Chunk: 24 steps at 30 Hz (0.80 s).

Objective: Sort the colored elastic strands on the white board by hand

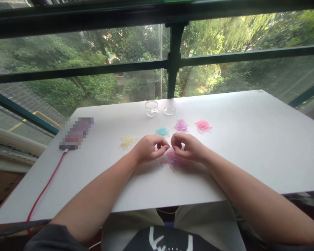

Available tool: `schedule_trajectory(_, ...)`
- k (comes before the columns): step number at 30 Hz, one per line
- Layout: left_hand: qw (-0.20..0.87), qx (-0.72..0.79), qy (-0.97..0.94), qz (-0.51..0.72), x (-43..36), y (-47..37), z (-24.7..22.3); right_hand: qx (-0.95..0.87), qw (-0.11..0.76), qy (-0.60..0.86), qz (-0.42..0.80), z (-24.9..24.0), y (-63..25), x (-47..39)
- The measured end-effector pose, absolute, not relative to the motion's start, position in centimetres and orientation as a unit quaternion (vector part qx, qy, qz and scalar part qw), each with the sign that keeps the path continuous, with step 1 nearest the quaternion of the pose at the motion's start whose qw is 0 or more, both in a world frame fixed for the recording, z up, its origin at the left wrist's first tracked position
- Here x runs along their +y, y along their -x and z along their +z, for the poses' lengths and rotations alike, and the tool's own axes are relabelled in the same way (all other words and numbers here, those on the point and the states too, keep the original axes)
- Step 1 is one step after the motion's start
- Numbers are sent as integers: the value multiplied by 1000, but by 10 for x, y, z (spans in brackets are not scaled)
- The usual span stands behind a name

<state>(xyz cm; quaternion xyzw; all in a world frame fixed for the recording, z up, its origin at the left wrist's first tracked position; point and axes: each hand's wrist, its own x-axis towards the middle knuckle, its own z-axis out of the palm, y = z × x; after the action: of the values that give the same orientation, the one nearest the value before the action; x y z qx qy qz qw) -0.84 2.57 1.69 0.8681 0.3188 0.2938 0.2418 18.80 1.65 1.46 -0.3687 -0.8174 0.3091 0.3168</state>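
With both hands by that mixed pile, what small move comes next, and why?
Perhaps move some pink from the mixed pile to the pink pile: one shows several colours, the other just pink, and the left hand and right hand are close by.

Holds bare, curled left hand (149, 148) and bare, curled right hand (187, 147) close together, pinching thumbs (161, 151) toward forefingers (160, 138), with bare forearms (112, 181) angled inward.
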Motion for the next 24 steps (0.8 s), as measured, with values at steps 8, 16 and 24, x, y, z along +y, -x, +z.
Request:
schedule_trajectory(8, 241, 317, -867, 299, 25, 8, 17, -813, 321, 369, 317, 14, -189, 17)
schedule_trajectory(16, 238, 329, -861, 307, 25, 9, 19, -819, 322, 348, 322, 14, -190, 17)
schedule_trajectory(24, 235, 332, -860, 306, 25, 9, 19, -836, 326, 334, 288, 18, -192, 17)
